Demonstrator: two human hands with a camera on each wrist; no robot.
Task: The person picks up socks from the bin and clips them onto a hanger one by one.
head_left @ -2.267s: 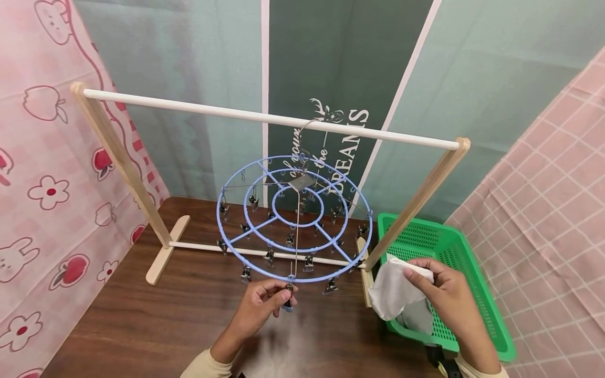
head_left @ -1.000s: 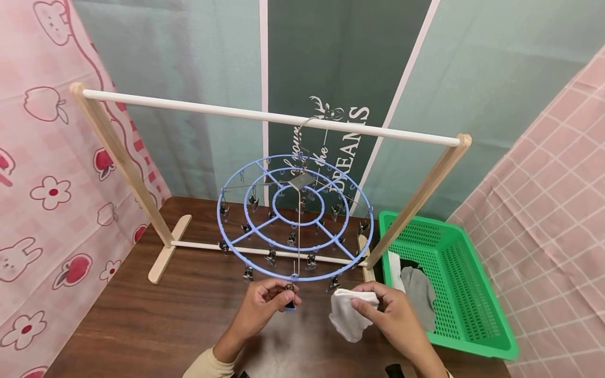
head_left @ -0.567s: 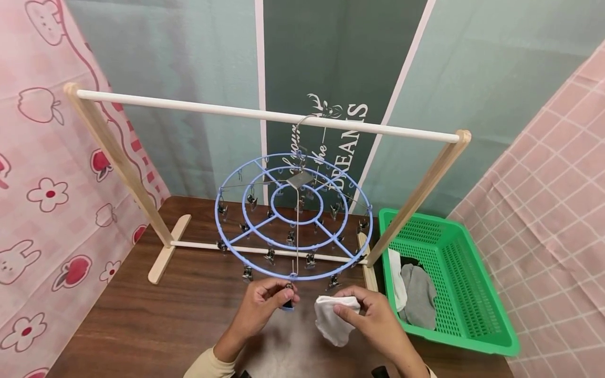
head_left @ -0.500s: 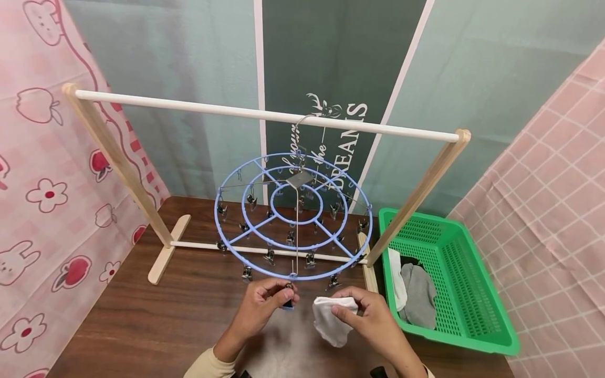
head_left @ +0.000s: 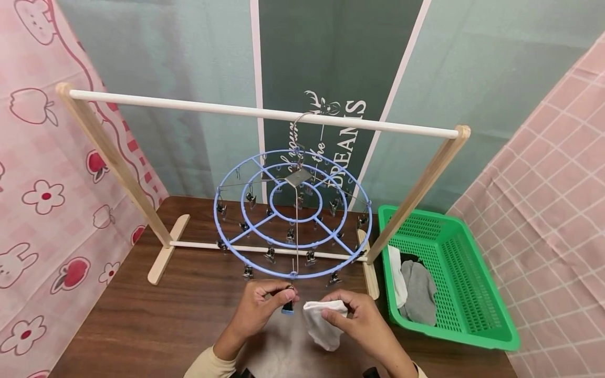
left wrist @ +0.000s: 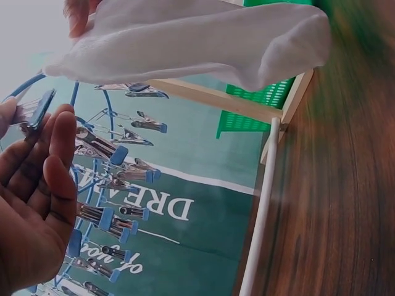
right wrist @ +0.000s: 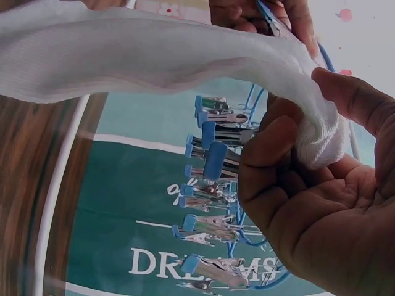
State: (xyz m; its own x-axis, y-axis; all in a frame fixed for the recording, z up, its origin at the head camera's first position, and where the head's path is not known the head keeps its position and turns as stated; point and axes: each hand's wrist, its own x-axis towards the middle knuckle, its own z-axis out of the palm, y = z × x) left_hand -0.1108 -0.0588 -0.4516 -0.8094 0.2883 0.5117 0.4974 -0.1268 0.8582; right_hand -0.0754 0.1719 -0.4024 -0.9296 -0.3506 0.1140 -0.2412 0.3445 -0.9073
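Note:
My left hand [head_left: 257, 310] pinches a metal clip [head_left: 288, 308] with a blue tip, which hangs from the front of a round blue clip hanger [head_left: 255, 264]. In the left wrist view this clip [left wrist: 41, 110] sits between the thumb and fingers. Just right of it, my right hand [head_left: 361, 317] holds a white sock [head_left: 322, 324] by its upper edge, and the rest dangles. The right wrist view shows the sock [right wrist: 154, 58] bunched between thumb and curled fingers. Sock and clip are close but apart in the head view.
A wooden stand with a white top rod [head_left: 198, 106] carries the hanger, on which several other clips [head_left: 270, 254] hang. To the right, a green basket [head_left: 491, 294] contains a grey cloth piece [head_left: 418, 294], a white one [head_left: 398, 275] and something dark. Brown tabletop [head_left: 156, 325] lies below.
My right hand has brought the white sock leftward from over the basket to beside the clip. My left hand has kept its pinch on the clip, nearly in place.

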